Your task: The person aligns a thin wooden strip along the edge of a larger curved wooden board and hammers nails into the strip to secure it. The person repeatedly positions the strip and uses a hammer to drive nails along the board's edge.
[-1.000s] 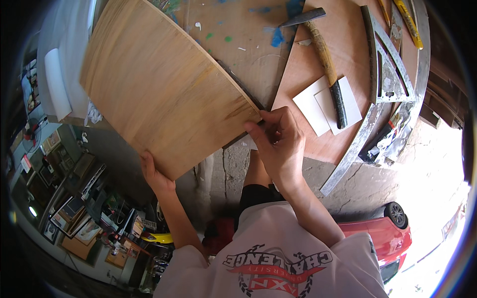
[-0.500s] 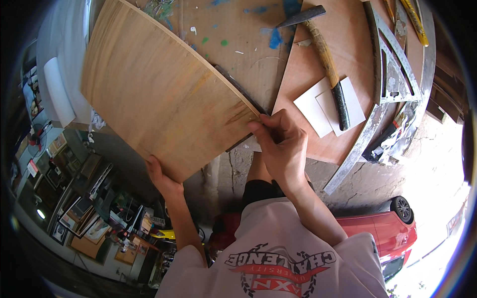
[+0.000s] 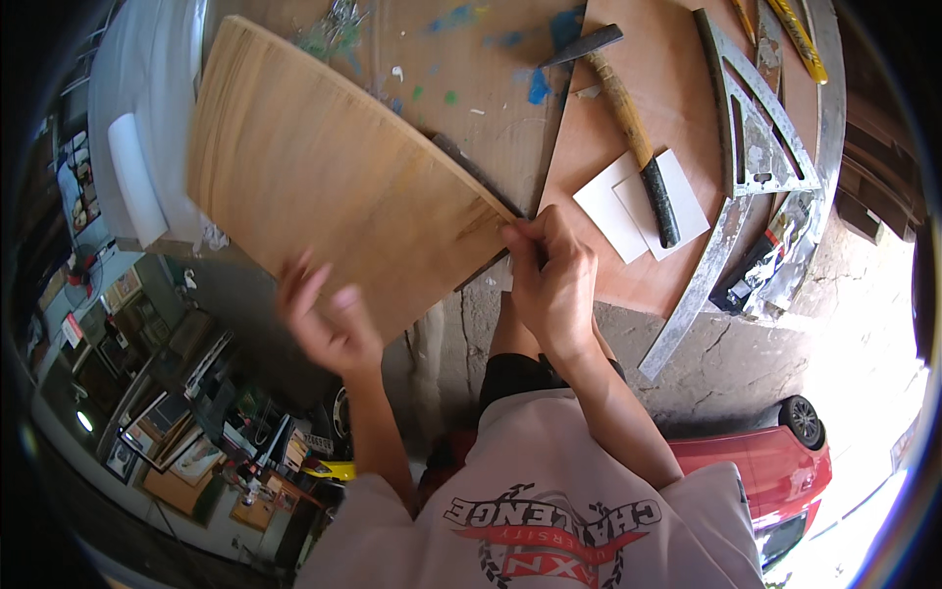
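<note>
A flat wooden board with streaky grain lies at a slant over the left part of the worktable, its near end jutting past the table edge. At the board's right corner my right hand pinches the edge between thumb and fingers. My left hand is over the near left part of the board, fingers spread and slightly smeared by motion, holding nothing. From under the board's far right edge a dark strip shows; most of it is hidden.
A hammer rests across two white square pieces on a brown sheet. Right of them lie a metal square, a metal ruler and a yellow cutter. A white roll is at far left.
My left hand has let go of the board's near edge and lifted, fingers opening. The board has tilted or shifted slightly, and the right hand still pinches its corner.
</note>
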A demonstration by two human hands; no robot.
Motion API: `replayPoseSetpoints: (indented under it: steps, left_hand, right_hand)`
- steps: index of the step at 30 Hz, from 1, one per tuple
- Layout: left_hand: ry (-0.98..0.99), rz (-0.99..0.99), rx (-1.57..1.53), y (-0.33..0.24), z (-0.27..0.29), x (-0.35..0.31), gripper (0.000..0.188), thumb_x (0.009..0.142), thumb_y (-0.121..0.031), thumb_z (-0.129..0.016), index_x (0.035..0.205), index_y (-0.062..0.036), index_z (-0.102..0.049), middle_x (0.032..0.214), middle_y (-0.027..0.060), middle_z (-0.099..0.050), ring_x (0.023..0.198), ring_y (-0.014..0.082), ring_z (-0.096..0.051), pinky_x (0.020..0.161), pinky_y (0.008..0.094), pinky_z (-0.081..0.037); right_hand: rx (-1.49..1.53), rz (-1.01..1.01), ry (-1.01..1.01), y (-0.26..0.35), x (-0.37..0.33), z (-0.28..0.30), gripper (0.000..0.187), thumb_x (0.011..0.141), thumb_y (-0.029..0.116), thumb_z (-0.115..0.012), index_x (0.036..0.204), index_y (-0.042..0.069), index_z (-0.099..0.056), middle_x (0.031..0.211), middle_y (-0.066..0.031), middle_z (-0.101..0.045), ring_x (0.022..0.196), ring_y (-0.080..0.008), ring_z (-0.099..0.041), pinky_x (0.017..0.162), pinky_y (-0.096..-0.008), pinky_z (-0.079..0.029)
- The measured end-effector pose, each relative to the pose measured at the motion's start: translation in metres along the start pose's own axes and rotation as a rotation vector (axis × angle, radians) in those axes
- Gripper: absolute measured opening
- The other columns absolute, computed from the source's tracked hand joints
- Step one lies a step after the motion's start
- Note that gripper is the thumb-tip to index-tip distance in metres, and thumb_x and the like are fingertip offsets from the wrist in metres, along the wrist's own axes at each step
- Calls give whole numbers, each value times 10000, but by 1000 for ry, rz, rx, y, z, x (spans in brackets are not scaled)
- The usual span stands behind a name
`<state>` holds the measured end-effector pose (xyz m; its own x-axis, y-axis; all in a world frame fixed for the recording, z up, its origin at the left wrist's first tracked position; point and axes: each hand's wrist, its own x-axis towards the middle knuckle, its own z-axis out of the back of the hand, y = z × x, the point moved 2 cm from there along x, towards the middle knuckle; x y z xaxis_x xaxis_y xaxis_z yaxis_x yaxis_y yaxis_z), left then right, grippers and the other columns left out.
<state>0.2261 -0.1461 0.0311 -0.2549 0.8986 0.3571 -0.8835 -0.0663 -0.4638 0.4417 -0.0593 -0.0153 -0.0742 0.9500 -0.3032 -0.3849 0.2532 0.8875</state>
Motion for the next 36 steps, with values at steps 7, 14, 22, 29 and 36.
replayPoseSetpoints:
  steps: [7,14,22,29,36]
  left_hand:
    - [903,-547,-6,-26,-75,90,679,747,-438,-871,1346,-201,-655,1477,73,-525,1417,341,-448,1221,575,-271]
    - [701,-559,-138,-20,-94,79,608,606,-453,-902,1115,-194,-693,1240,3,-573,1245,252,-535,1179,552,-315]
    - [662,-557,-118,-19,-97,77,455,682,-490,-852,1032,-231,-720,1116,-30,-626,1155,231,-569,1118,504,-349]
    - [663,-563,-89,-19,-98,76,443,725,-554,-838,1014,-240,-716,1098,-33,-630,1161,236,-571,1120,505,-344]
    - [683,-541,-88,-20,-96,77,433,744,-555,-823,1016,-237,-711,1126,-30,-639,1194,232,-568,1135,510,-336]
  right_hand:
    - [39,-44,35,-2,0,2,146,942,46,-709,908,-2,-576,800,-220,-711,729,-419,-712,619,-441,-548]
    - [77,-131,71,-5,1,1,131,931,58,-731,914,8,-611,791,-199,-713,693,-382,-713,610,-420,-547]
    - [-487,246,-264,-1,23,77,343,868,87,-781,1188,54,-661,1098,-134,-621,1053,-335,-602,915,-446,-467]
    - [-720,193,-184,-14,47,86,444,891,78,-734,1310,70,-587,1166,-170,-560,1121,-364,-559,998,-503,-427]
    - [-645,247,-157,7,33,104,285,1007,24,-589,1290,8,-566,1060,-177,-575,909,-331,-653,776,-418,-525]
